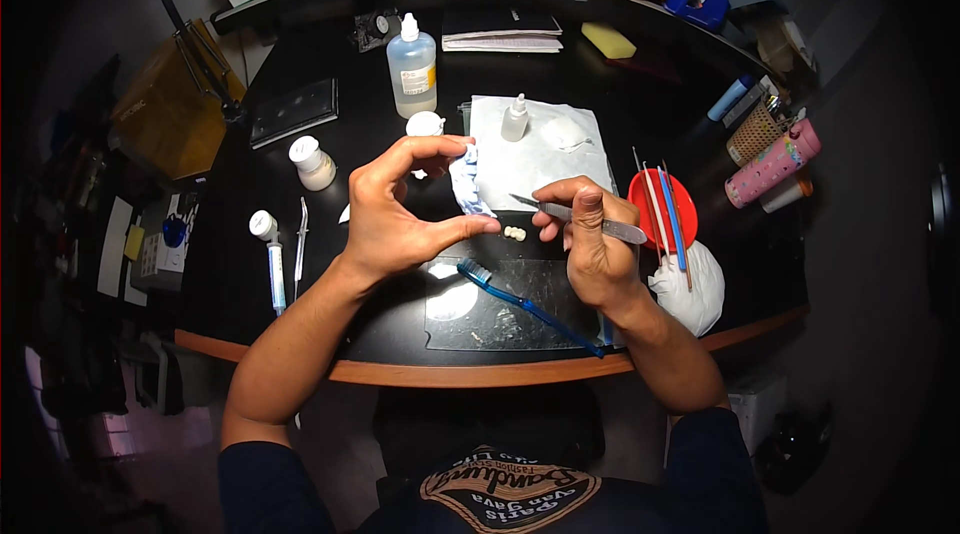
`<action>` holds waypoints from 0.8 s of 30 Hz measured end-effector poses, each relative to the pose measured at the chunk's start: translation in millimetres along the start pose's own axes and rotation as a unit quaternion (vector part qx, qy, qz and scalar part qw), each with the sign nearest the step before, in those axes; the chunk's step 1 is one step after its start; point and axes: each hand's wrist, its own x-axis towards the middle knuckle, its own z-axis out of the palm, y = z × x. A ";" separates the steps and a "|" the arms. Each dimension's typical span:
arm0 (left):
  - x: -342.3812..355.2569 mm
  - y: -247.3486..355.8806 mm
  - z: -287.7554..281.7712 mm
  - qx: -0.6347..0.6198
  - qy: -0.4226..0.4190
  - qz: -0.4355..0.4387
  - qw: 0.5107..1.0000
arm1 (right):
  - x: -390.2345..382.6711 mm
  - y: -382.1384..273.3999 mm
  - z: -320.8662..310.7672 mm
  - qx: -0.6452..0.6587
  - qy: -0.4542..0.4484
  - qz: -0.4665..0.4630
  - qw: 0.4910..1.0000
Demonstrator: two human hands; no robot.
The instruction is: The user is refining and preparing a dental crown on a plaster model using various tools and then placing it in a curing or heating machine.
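Note:
Between the thumb and fingertips of my left hand (pixel 393 222) is a curved, pale blue and white dental cast (pixel 466 184), held upright above the desk. My right hand (pixel 598 259) grips a scalpel (pixel 622 231) whose blade points left toward the cast, apart from it. Below the gap between my hands, a small row of tooth-coloured crowns (pixel 514 233) lies on the black surface. Closer to me, a blue toothbrush (pixel 525 305) rests slantwise on a clear plate (pixel 470 336).
Beyond my hands, a small dropper bottle (pixel 515 121) stands on white paper (pixel 540 169). A large squeeze bottle (pixel 411 74) and a jar (pixel 312 166) stand left. Rightward are a red dish (pixel 652 196) with slim tools across it and a white bundle (pixel 695 294). A syringe (pixel 275 274) lies far left.

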 end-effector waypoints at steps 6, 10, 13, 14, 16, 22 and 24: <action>0.4 4.7 2.8 -0.106 0.014 -0.035 0.994 | 4.0 -0.3 1.7 -0.038 0.054 -0.127 0.990; -1.7 7.6 -0.4 -0.202 -0.024 -0.115 0.972 | -0.5 -4.3 -0.3 -0.048 0.049 -0.130 0.989; 0.1 9.2 1.1 -0.284 -0.028 -0.154 0.946 | -1.0 -8.9 3.9 -0.038 0.082 -0.116 0.989; -0.1 10.0 2.6 -0.309 -0.021 -0.157 0.938 | -0.9 -8.2 2.7 -0.039 0.082 -0.114 0.989; 1.2 12.1 3.3 -0.350 -0.014 -0.167 0.922 | 2.8 -5.6 0.1 -0.051 0.055 -0.166 0.983; 0.4 14.0 3.6 -0.361 -0.035 -0.185 0.913 | 3.2 -2.6 -0.2 -0.038 0.029 -0.198 0.979; -0.3 14.6 2.9 -0.364 -0.042 -0.193 0.910 | 2.5 -4.2 1.0 -0.036 0.038 -0.196 0.979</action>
